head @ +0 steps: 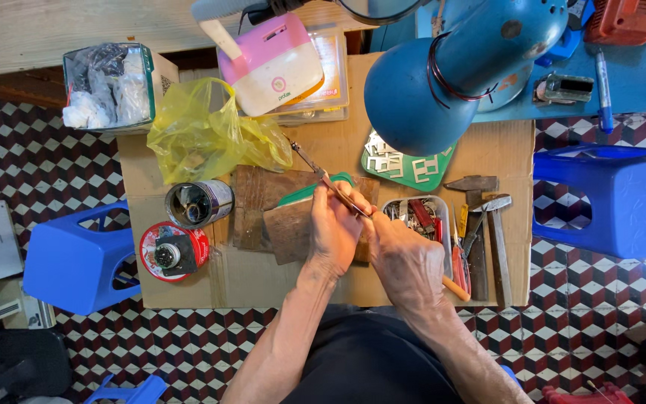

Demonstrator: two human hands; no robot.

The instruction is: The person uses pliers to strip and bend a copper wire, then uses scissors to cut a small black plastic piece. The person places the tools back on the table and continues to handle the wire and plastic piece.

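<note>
Slim metal tool [321,176]: held over the middle of the surface [263,277], gripped by left hand [334,228] and right hand [405,262], both closed on it. Beneath: wooden blocks [267,206]. Toward the right edge: tray of small parts [420,213], hammers [491,224]. Toward the left edge: metal can [197,202], red reel [173,251].

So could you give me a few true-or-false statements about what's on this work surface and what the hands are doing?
1. Both hands, left and right, grip a thin metal tool. True.
2. The yellow plastic bag lies right of the hammers. False: it lies left of them.
3. A blue lamp hangs over the cardboard. True.
4. The stools are red. False: they are blue.
</note>
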